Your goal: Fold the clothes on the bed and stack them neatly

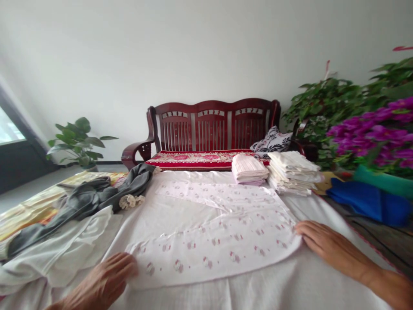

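Note:
A pair of white pants [222, 245] printed with small pink and grey figures lies flat on a white cloth [180, 217], its two legs spread to the left. At the cuff of the nearer leg is my left hand [105, 277], fingers curled together on the hem and slightly blurred. My right hand [318, 237] pinches the edge of the waist end on the right, thumb hidden. Behind the pants stand a folded pale pink stack [248, 168] and a taller stack of folded white cloths [292, 172].
Left of the pants lie a crumpled dark grey garment [93, 202] and a sheer white garment [74, 245]. A wooden bench [209, 122] with a red mat stands behind. On the right are blue fabric [368, 200] and purple flowers [377, 133]. A potted plant [79, 142] stands back left.

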The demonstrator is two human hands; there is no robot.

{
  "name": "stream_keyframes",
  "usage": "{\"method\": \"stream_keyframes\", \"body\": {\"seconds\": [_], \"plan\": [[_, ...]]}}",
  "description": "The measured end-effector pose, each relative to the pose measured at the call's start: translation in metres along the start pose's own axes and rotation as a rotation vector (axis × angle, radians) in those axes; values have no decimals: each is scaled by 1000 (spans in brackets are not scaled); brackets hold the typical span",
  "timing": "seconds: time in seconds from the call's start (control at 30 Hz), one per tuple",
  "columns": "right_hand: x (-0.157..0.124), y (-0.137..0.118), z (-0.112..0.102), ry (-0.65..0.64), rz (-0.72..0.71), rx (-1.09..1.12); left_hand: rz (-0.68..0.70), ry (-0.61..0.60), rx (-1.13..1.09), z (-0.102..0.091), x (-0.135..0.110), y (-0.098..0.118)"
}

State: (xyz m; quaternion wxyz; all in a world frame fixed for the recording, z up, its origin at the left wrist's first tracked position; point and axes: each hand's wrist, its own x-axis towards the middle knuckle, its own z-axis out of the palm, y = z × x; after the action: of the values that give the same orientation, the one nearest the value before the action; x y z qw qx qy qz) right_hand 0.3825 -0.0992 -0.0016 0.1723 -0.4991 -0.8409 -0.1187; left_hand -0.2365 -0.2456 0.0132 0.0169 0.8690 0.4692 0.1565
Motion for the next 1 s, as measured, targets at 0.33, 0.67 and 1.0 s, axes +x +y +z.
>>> {"method": "stream_keyframes", "body": {"seconds": [0.33, 0.67, 1.0], "plan": [[83, 21, 12, 65, 310, 48, -677, 387, -228, -16, 83, -95], [145, 6, 34, -124, 281, -397, -757, 272, -23, -8, 204, -158], [170, -6, 49, -117, 139, -600, -855, 71, 138, 24, 257, -192]]}}
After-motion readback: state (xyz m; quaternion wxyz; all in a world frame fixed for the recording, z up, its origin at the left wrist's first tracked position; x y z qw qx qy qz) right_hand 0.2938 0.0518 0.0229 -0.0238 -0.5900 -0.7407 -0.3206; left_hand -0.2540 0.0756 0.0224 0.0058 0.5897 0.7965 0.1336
